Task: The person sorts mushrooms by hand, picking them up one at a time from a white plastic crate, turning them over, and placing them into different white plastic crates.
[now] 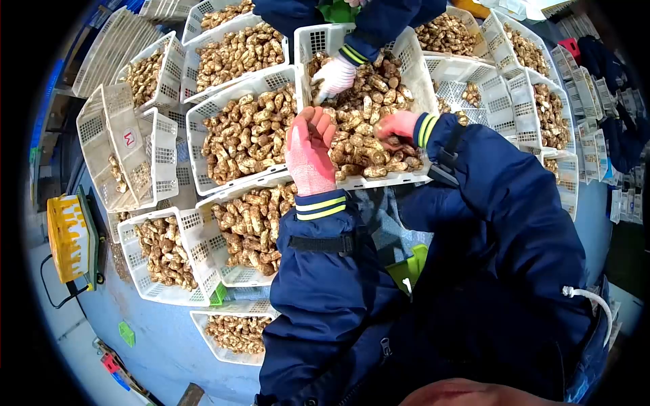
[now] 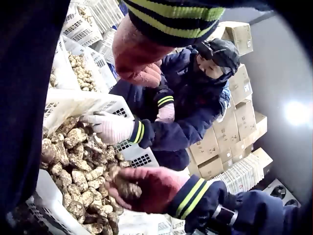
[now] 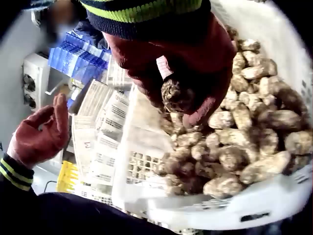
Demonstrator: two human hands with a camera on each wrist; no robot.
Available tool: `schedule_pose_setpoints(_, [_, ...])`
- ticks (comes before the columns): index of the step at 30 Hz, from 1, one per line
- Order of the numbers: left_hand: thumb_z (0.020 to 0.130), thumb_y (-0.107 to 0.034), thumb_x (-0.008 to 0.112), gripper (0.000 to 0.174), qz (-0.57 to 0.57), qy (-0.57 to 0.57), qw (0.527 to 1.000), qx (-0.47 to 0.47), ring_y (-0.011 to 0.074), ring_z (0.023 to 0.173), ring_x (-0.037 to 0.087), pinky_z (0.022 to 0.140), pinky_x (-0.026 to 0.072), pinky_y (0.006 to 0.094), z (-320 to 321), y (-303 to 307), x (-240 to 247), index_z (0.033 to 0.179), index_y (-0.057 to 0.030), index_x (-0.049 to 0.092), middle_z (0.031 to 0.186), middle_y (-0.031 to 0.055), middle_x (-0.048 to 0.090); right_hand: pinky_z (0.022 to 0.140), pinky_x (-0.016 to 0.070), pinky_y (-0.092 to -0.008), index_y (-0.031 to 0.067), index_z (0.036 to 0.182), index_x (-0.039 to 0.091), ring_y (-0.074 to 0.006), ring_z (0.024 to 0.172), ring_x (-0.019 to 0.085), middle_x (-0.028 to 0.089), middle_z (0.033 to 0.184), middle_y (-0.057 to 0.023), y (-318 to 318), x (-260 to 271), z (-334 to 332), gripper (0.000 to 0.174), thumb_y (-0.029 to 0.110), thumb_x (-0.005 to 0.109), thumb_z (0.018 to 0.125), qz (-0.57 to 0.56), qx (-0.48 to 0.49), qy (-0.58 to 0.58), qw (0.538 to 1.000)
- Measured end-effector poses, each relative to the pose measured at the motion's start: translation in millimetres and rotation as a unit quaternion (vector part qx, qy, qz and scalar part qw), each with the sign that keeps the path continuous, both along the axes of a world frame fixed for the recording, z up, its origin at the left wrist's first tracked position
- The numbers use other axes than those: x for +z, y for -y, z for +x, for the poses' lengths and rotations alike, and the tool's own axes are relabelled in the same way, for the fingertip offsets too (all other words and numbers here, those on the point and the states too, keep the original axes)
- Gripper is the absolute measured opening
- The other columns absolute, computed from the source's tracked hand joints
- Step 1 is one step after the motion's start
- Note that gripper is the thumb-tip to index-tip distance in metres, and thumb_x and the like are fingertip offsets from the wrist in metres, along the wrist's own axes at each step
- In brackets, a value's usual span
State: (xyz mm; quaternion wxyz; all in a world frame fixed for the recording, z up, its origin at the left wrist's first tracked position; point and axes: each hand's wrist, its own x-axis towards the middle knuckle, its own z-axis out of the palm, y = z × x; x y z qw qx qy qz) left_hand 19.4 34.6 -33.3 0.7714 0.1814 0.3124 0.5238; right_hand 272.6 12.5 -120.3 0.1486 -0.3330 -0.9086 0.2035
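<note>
My right hand, in a reddish-pink glove, is low over the white crate in front of me. It grips a knobbly brown tuber between thumb and fingers, also visible in the left wrist view. More cream-and-brown tubers lie piled below it. My left hand, gloved alike, is raised at the crate's left front corner with loosely bent fingers. Nothing shows in its grasp in the right wrist view, where the left hand appears apart from the crate.
Across the crate, another person's white-gloved hand reaches into the same pile. Neighbouring crates of tubers surround it closely. One crate marked M stands at the left, near a yellow-and-white box. Cardboard boxes are stacked behind the other person.
</note>
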Motion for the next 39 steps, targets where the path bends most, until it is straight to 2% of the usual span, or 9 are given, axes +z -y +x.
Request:
schedule_pose_setpoints(3, [0.087, -0.021, 0.048, 0.036, -0.009, 0.002, 0.999, 0.051, 0.0192, 0.084, 0.057, 0.072, 0.0488, 0.0271, 2.0, 1.2, 7.2, 0.108, 0.0076, 0.046, 0.099, 0.0161, 0.055, 0.068, 0.0485, -0.028, 0.0046, 0.1, 0.05, -0.0149, 0.079, 0.057, 0.057, 0.086, -0.0053, -43.3, 90.9, -80.2, 0.021, 0.018, 0.05, 0.084, -0.464, -0.328, -0.585, 0.579])
schedule_pose_setpoints(5, [0.087, -0.022, 0.047, 0.036, -0.018, 0.003, 0.999, 0.047, 0.0203, 0.086, 0.058, 0.073, 0.0489, 0.0279, 0.5, 0.6, 5.6, 0.109, 0.0065, 0.046, 0.1, 0.0159, 0.055, 0.072, 0.0485, -0.0291, 0.002, 0.111, 0.046, -0.0148, 0.081, 0.057, 0.058, 0.088, -0.0049, -73.9, 107.2, -87.4, 0.03, 0.016, 0.049, 0.084, -0.334, -0.325, -0.629, 0.623])
schedule_pose_setpoints(8, [0.087, -0.023, 0.047, 0.036, -0.02, 0.005, 0.998, 0.056, 0.0207, 0.087, 0.058, 0.074, 0.0489, 0.0282, -3.0, 0.8, 4.5, 0.109, 0.0056, 0.047, 0.101, 0.0154, 0.055, 0.081, 0.0447, -0.0353, 0.0064, 0.119, 0.045, -0.0218, 0.097, 0.055, 0.056, 0.108, -0.011, -98.9, 83.3, -73.7, 0.042, 0.022, 0.047, 0.08, -0.212, -0.375, -0.031, 0.902])
schedule_pose_setpoints(12, [0.09, -0.027, 0.044, 0.037, 0.011, 0.012, 0.999, 0.052, 0.0207, 0.089, 0.056, 0.077, 0.0481, 0.0312, -2.1, 1.7, 7.1, 0.112, 0.0029, 0.045, 0.105, 0.015, 0.053, 0.077, 0.0454, -0.035, 0.0081, 0.107, 0.052, -0.0263, 0.091, 0.056, 0.056, 0.104, -0.0126, -55.1, -6.2, -63.5, 0.033, 0.026, 0.048, 0.079, -0.091, -0.299, 0.367, 0.876])
schedule_pose_setpoints(22, [0.089, -0.024, 0.044, 0.035, 0.004, -0.002, 0.999, 0.036, 0.0203, 0.089, 0.056, 0.078, 0.0478, 0.0301, -2.2, -1.4, 6.7, 0.11, 0.0039, 0.045, 0.106, 0.0148, 0.053, 0.064, 0.0476, -0.0345, 0.0055, 0.092, 0.058, -0.0222, 0.073, 0.062, 0.063, 0.086, -0.0106, -34.6, 2.2, -58.4, 0.032, 0.034, 0.048, 0.083, -0.114, -0.336, 0.216, 0.91])
schedule_pose_setpoints(26, [0.089, -0.024, 0.046, 0.036, -0.012, -0.017, 0.999, 0.043, 0.0209, 0.09, 0.056, 0.078, 0.0477, 0.0301, -0.5, -1.3, 6.7, 0.111, 0.0037, 0.045, 0.106, 0.0146, 0.053, 0.043, 0.0435, -0.0259, 0.0038, 0.087, 0.058, -0.0167, 0.052, 0.058, 0.062, 0.073, -0.0125, -5.2, 38.0, -45.5, 0.025, 0.027, 0.05, 0.083, -0.554, -0.41, -0.333, 0.644])
schedule_pose_setpoints(30, [0.088, -0.026, 0.046, 0.038, -0.012, -0.032, 0.999, 0.035, 0.0209, 0.087, 0.057, 0.072, 0.0484, 0.0276, 1.2, 0.7, 2.7, 0.11, 0.0051, 0.047, 0.103, 0.0152, 0.055, 0.05, 0.0462, -0.0258, -0.0002, 0.086, 0.057, -0.0172, 0.059, 0.058, 0.061, 0.074, -0.0127, 27.6, 86.7, -41.9, 0.027, 0.024, 0.047, 0.085, -0.592, -0.34, -0.417, 0.6])
schedule_pose_setpoints(35, [0.088, -0.025, 0.046, 0.038, 0.002, -0.028, 0.999, 0.03, 0.0229, 0.089, 0.057, 0.072, 0.0486, 0.0293, 0.6, 0.2, -2.7, 0.111, 0.0054, 0.046, 0.104, 0.0171, 0.054, 0.05, 0.0433, -0.0223, 0.0, 0.08, 0.057, -0.0125, 0.052, 0.053, 0.058, 0.067, -0.0087, 44.6, 120.6, -2.8, 0.022, 0.02, 0.047, 0.083, -0.435, -0.39, -0.345, 0.735])
schedule_pose_setpoints(39, [0.088, -0.026, 0.047, 0.039, -0.001, -0.04, 0.999, 0.02, 0.0232, 0.09, 0.057, 0.075, 0.0486, 0.0306, 0.3, 1.0, -0.7, 0.111, 0.0051, 0.047, 0.105, 0.0177, 0.054, 0.062, 0.0464, -0.0299, 0.0031, 0.086, 0.061, -0.0199, 0.067, 0.059, 0.061, 0.07, -0.011, 85.4, 140.6, 82.6, 0.038, 0.039, 0.052, 0.076, -0.399, -0.454, 0.188, 0.774])
